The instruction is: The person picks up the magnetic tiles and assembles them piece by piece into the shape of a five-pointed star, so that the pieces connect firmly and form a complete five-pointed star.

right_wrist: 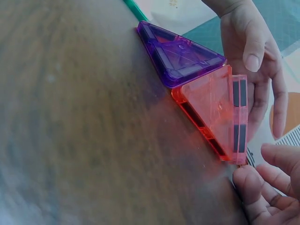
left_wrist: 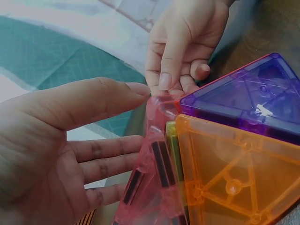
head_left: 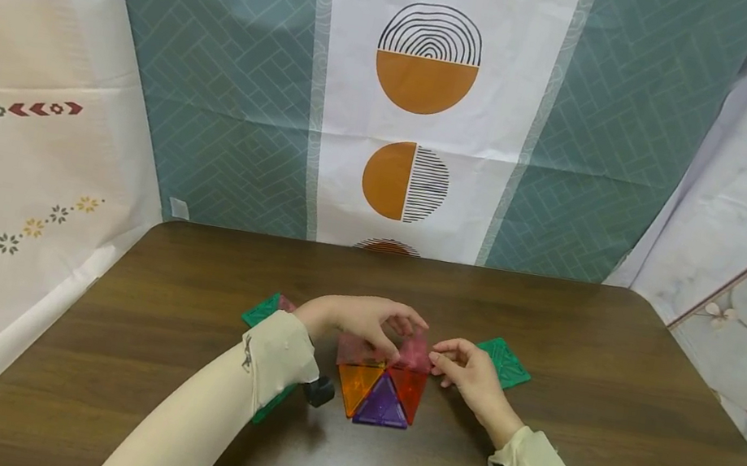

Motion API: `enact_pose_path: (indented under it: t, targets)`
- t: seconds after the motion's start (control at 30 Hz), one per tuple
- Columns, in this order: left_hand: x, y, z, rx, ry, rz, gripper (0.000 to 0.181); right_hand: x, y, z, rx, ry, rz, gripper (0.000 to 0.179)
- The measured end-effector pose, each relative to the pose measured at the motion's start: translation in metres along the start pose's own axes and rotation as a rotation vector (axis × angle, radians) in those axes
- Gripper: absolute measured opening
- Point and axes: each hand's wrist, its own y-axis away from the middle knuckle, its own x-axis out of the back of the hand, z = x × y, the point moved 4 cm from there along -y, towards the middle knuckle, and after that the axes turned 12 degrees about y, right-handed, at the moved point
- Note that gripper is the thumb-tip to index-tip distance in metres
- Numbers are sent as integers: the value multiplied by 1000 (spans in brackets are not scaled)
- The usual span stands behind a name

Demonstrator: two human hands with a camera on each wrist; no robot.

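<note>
On the table, orange [head_left: 359, 383], purple [head_left: 382, 403] and red [head_left: 408, 390] triangular magnetic tiles lean together in a faceted shape. Pink tiles [head_left: 414, 353] stand along its far side. My left hand [head_left: 366, 319] reaches over from the left; in the left wrist view its thumb is at the top of a pink tile [left_wrist: 152, 183], the other fingers stretched behind it. My right hand [head_left: 469, 371] is at the right end of the pink tiles, loosely bent, one fingertip right at a pink tile's [right_wrist: 239, 117] lower corner in the right wrist view.
A green tile [head_left: 503, 362] lies beyond my right hand. Another green tile [head_left: 260, 309], with a pink piece [head_left: 286, 304] beside it, lies behind my left forearm; a further green tile [head_left: 271, 406] is partly covered by that arm. Patterned cloth [head_left: 236, 78] hangs at the table's far edge.
</note>
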Motion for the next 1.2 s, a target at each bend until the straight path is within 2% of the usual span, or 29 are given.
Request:
enact_pose_path:
  t: [0.1,0.2,0.37,0.5,0.63,0.77,0.93,1.1,1.2]
  targets:
    - [-1,0,0,1,-2,21,66,0,0,0,28,-3,-19,28]
    - [-2,1,0,11,9,41,69,-2,-1,-2,39,47,-32,32]
    - [-1,3,1,12,-17,77,68,-6,-2,-13,91,246,-81,49]
    - [1,6,4,-2,-64,149,56,-12,-4,-24,217,385,-145,58]
    - [-1,12,11,-24,-149,280,45,-14,-5,-29,307,453,-198,54]
    - [-11,21,18,-70,-275,387,39,-13,-7,-30,333,492,-224,46]
    - [-28,34,17,-89,-386,460,39,-12,-8,-34,387,544,-229,41]
    - [-41,35,11,-70,-537,507,32,-14,-8,-35,469,572,-233,40]
    - [-45,35,8,-64,-542,524,27,-16,-8,-35,494,566,-239,40]
